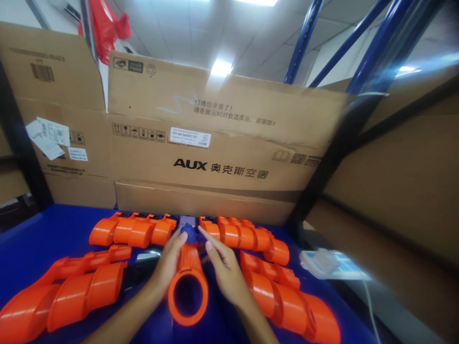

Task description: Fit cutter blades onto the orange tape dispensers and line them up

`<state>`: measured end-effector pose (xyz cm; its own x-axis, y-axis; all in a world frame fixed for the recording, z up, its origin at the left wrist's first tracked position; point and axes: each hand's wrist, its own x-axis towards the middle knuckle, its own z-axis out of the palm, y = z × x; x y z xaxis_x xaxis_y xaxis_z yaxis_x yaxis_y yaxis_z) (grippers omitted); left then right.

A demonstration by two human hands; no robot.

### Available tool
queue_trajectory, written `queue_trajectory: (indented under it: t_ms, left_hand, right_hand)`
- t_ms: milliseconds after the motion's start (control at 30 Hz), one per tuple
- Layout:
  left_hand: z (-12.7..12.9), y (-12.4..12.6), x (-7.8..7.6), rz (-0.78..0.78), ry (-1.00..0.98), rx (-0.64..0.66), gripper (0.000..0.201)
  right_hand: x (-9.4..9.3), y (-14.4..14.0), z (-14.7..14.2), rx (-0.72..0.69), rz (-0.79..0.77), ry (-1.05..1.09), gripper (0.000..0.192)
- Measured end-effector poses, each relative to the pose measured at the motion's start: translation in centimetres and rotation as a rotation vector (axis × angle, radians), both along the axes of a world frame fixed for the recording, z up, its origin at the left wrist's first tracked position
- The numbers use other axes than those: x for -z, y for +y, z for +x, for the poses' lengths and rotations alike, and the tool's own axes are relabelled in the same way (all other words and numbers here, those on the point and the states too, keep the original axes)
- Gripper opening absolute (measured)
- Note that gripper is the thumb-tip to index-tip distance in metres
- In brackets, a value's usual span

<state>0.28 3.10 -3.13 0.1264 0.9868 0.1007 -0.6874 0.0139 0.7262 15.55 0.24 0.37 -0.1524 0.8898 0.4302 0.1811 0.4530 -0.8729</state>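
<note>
The orange tube (188, 286) stands between my hands, open end toward me — a blue piece (189, 234) at its far tip. My left hand (168, 263) and right hand (224, 270) both curl around it, fingertips on the blue piece. More orange tubes (132, 230) lie on the blue surface (43, 239) on either side.

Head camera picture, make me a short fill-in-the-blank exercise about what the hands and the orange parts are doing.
1. Both hands, left hand and right hand, grip an orange tube whose far end carries a small ____ piece.
2. The tube's round opening faces ____ the camera.
3. Rows of orange parts lie on a ____ table.
4. The big cardboard box behind them reads ____.

Missing words: blue; toward; blue; AUX
</note>
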Motion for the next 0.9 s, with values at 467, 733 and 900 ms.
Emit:
queue_trajectory:
  t_ms: [467, 733, 900]
  left_hand:
    - [-0.3, -1.3, -0.9, 0.125, 0.12, -0.11, 0.041]
    - [-0.4, -1.4, -1.0, 0.125, 0.107, -0.18, 0.052]
    - [-0.4, -1.7, -1.7, 0.146, 0.115, -0.176, 0.055]
  right_hand:
    - [0.2, 0.3, 0.7, 0.089, 0.004, 0.154, 0.038]
    - [-0.2, 0.3, 1.3, 0.101, 0.091, 0.073, 0.033]
    - [-0.3, 0.2, 1.2, 0.116, 0.105, 0.035, 0.033]
